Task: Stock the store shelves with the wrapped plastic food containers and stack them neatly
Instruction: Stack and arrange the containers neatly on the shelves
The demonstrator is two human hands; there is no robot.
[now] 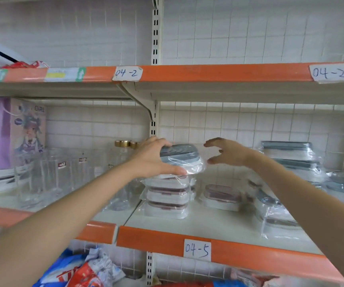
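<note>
Head view: our left hand [153,159] grips the grey-lidded container [180,159] by its left end, atop the stack [168,196]. Long axis runs rightward toward our right hand [228,153], which is spread, empty and near its free end.

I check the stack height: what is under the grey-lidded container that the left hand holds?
A stack of wrapped pink-lidded containers; three show. The left hand hides part of its top.

A white tiled wall [249,34] is seen behind white shelves [218,222] edged with orange strips [218,72] and paper labels [197,250].
</note>
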